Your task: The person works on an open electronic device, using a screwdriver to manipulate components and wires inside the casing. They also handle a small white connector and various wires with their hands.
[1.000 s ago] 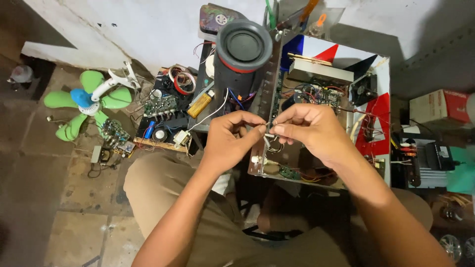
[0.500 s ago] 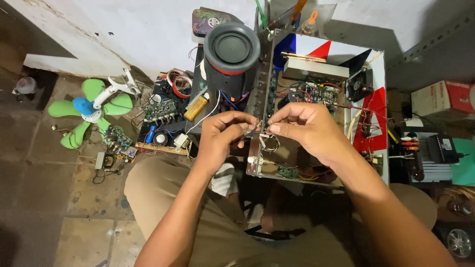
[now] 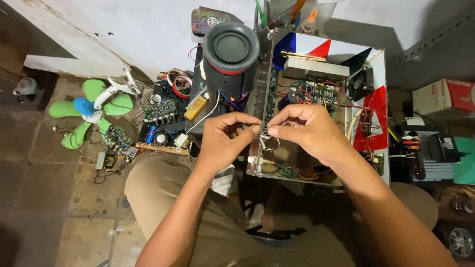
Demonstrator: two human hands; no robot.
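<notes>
My left hand [image 3: 225, 141] and my right hand [image 3: 307, 129] meet over the front panel of an open amplifier chassis [image 3: 368, 148]. Both pinch a thin white wire [image 3: 264, 134] between thumb and forefinger, fingertips almost touching. Looped wires [image 3: 269, 145] hang just under the fingers. Inside the chassis lie a circuit board [image 3: 316, 94], coloured wiring and a small fan [image 3: 358, 84]. A small green board [image 3: 287, 173] sits near its front edge.
A black cylindrical speaker [image 3: 228, 54] stands behind my left hand. Loose circuit boards [image 3: 161, 111], a yellow component [image 3: 195, 108] and a green fan [image 3: 91, 109] lie on the floor at left. A red-and-white box [image 3: 443, 96] and black device [image 3: 430, 158] sit at right.
Both hands stay pinched on the wire at the chassis panel. The view has shifted slightly; the fingertips have worked a little closer together.
</notes>
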